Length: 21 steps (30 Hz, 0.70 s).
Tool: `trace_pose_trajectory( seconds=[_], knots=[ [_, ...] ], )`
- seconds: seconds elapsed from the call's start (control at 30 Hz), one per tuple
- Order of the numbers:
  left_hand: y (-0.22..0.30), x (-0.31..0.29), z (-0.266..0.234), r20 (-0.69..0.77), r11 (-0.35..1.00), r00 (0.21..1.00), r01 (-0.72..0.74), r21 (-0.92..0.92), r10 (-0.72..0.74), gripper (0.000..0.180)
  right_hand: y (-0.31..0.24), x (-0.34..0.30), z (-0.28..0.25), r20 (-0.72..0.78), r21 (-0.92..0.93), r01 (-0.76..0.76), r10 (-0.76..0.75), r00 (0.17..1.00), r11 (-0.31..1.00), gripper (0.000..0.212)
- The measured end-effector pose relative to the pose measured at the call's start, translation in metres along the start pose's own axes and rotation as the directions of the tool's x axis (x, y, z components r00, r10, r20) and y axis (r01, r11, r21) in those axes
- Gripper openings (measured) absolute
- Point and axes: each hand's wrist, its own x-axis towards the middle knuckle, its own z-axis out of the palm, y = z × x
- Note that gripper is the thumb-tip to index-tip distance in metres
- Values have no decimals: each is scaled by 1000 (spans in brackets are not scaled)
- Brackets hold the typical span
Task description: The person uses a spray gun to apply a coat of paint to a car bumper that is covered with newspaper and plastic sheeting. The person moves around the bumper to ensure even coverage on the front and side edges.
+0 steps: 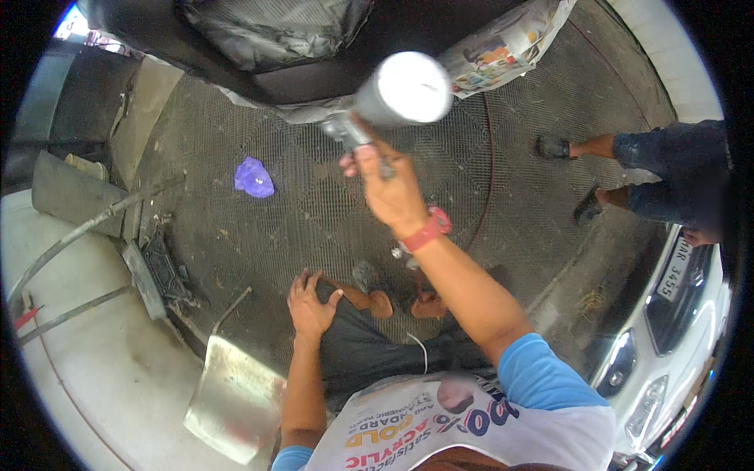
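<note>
My right hand (393,188), with a red watch on its wrist, is wrapped round the handle of a paint spray gun (345,132). A cup with a bright white round top (410,88) sits on the gun, tilted toward me. The gun is held up close to a dark car panel (302,82), masked along its lower edge with newspaper (510,51). Whether spray is coming out cannot be made out. Nothing is in my left hand (312,304); it lies by my dark-trousered knee with its fingers spread.
Crumpled purple plastic (254,178) lies on the ribbed floor. A thin red hose (488,149) runs across it. At right stands a person in dark shorts (652,173), beside a white car (667,345). A pale metal sheet (234,399) and loose dark parts (161,263) are at left.
</note>
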Motion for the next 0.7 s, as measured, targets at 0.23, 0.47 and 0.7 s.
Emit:
trace_pose_trajectory(
  seconds=[0.23, 0.47, 0.7],
  knots=[
    [-9, 86, 65, -309, 998, 950, -57, -7, 52, 57, 67, -30, -95, -392, -110, 205, -232, 890, 973, 66],
    [10, 151, 120, -403, 991, 905, -128, 47, 136, 59, 142, -29, -46, -244, -63, 377, -381, 892, 924, 72],
    [-1, 162, 125, -373, 990, 921, -134, -35, 112, 58, 160, 12, 63, 75, -268, 524, -525, 848, 808, 54]
  ],
)
